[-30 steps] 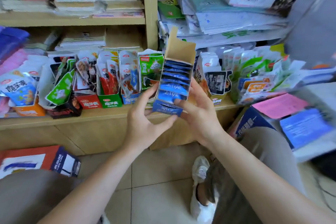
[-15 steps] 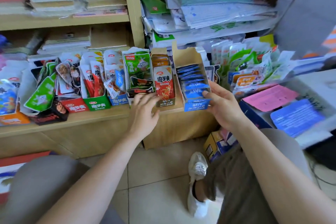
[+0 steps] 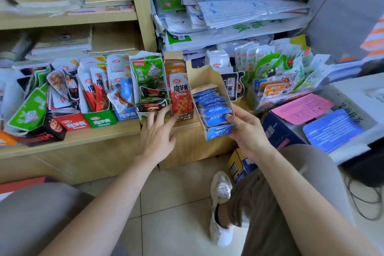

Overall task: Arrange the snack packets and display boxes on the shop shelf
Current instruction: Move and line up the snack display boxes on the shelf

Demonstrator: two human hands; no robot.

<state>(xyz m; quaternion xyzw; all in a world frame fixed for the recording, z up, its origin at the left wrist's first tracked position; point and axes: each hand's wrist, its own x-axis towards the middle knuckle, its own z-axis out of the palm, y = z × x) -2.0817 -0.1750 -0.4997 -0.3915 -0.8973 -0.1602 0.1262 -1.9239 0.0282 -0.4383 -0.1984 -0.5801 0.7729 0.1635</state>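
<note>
Our right hand (image 3: 248, 133) has its grip closed on the near right corner of the blue display box (image 3: 214, 110), thumb on the front packets. The box sits at the near edge of the shelf (image 3: 93, 136), its front past the edge. Our left hand (image 3: 158, 135) is spread wide and holds nothing, fingertips touching the red display box (image 3: 180, 97) just left of the blue one. More snack packets (image 3: 97, 91) crowd the shelf further left.
</note>
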